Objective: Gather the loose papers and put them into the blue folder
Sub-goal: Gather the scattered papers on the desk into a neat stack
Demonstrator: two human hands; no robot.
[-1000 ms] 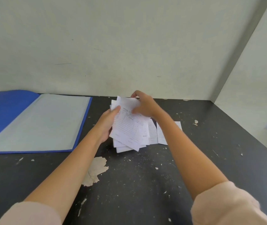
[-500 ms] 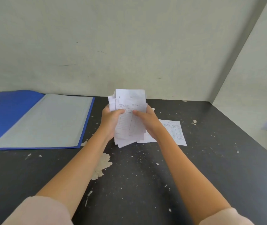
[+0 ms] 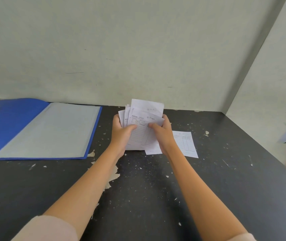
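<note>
The left hand [image 3: 121,134] and right hand [image 3: 163,136] clamp the upright paper stack [image 3: 144,119] by its sides, probably squaring its edges on the worktop [image 3: 147,197]. 1 loose sheet [image 3: 185,143] lies at 3 o'clock (just beside); the blue folder [image 3: 43,129] lies open at 9 o'clock.

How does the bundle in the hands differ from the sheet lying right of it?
The bundle stands upright, gripped by the left hand and right hand; the sheet lies flat on the table, gripped by neither. The bundle is several sheets, unevenly fanned; the sheet is single. Both are white printed forms, outside the blue folder.
</note>
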